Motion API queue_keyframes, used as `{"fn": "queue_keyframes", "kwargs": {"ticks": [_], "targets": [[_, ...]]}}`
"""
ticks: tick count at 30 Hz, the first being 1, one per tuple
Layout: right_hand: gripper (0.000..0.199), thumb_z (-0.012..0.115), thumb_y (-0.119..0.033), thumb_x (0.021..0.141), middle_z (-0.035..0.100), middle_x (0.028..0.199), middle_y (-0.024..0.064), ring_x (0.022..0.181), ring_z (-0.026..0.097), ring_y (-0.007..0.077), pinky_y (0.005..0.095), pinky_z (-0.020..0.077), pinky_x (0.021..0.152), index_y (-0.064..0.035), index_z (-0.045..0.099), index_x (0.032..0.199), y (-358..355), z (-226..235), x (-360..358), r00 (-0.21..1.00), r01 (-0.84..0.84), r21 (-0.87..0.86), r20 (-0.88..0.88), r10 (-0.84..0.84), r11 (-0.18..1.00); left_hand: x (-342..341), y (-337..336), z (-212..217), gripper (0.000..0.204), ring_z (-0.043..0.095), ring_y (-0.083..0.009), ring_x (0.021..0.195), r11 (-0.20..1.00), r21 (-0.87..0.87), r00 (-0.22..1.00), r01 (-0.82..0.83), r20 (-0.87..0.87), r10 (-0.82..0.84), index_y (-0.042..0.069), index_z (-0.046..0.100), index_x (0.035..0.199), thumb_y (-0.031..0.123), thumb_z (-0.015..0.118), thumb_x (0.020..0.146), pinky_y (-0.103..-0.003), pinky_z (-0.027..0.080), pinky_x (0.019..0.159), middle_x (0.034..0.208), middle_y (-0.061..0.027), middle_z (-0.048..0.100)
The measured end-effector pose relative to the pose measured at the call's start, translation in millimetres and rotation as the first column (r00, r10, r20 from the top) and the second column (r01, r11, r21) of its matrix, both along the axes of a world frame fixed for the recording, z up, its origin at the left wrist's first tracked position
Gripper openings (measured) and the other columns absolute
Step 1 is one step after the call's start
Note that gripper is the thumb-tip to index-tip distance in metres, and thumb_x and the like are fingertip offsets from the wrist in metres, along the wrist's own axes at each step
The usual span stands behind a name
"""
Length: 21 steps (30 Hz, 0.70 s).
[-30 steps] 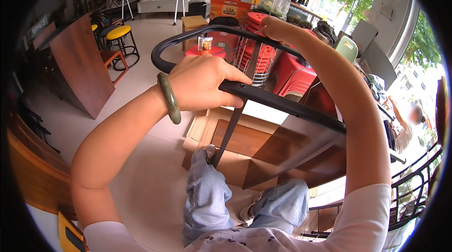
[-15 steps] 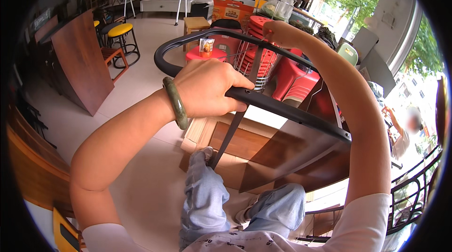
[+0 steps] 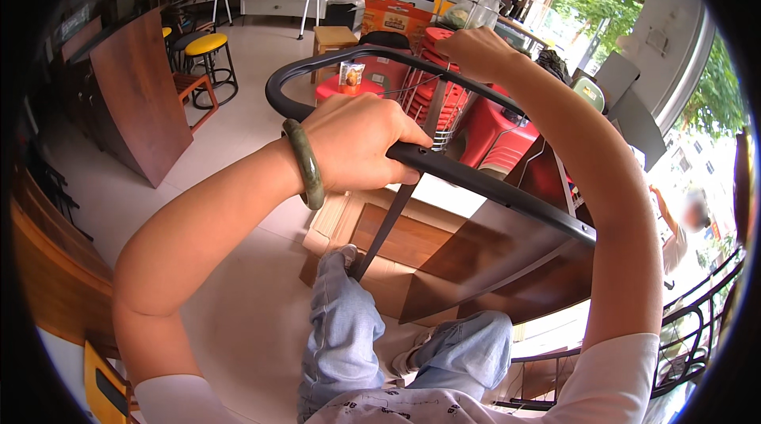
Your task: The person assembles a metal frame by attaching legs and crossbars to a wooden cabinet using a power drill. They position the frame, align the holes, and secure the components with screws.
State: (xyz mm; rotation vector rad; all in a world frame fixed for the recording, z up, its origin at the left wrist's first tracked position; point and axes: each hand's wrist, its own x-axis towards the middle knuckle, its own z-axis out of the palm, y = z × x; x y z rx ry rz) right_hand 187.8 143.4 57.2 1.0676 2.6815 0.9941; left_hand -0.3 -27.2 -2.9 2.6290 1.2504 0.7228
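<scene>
The black metal frame (image 3: 476, 178) is held up over the knees. It is gripped tightly by the left hand (image 3: 357, 147) at the near bar. Its far end is held by the closed right hand (image 3: 468, 47), beside red stools (image 3: 483, 127).

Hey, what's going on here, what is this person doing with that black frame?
A person is gripping a black metal frame with both hands. The left hand, with a green bangle on its wrist, is closed around the near bar; the right hand holds the far curved end. A dark wooden panel sits under the frame, above the person's jeans-clad legs. Stacked red plastic stools stand just beyond, on a light tiled floor.
</scene>
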Motion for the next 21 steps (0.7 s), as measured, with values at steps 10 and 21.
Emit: {"fn": "queue_keyframes", "kwargs": {"ticks": [10, 21], "targets": [[0.013, 0.057, -0.006, 0.075, 0.064, 0.081, 0.0114, 0.081, 0.063, 0.0297, 0.0401, 0.0490, 0.068, -0.0076, 0.063, 0.087, 6, -10, 3, 0.999, -0.033, -0.036, 0.006, 0.033, 0.999, -1, -1, 1, 0.037, 0.065, -0.0241, 0.073, 1.000, -0.007, 1.000, 0.019, -0.009, -0.020, 0.008, 0.068, 0.100, 0.019, 0.072, 0.066, -0.033, 0.049, 0.068, 0.079, -0.0108, 0.067], [0.019, 0.058, 0.000, 0.081, 0.066, 0.085, 0.0097, 0.077, 0.060, 0.0156, 0.0291, 0.0468, 0.074, -0.0012, 0.066, 0.097, 39, -21, 29, 0.825, -0.247, -0.428, -0.563, -0.043, 0.869, -1, -2, -2, 0.036, 0.064, -0.0244, 0.071, 0.999, 0.040, 1.000, 0.017, -0.003, -0.016, 0.008, 0.068, 0.099, 0.018, 0.071, 0.064, -0.032, 0.048, 0.065, 0.079, -0.0109, 0.067]]}}
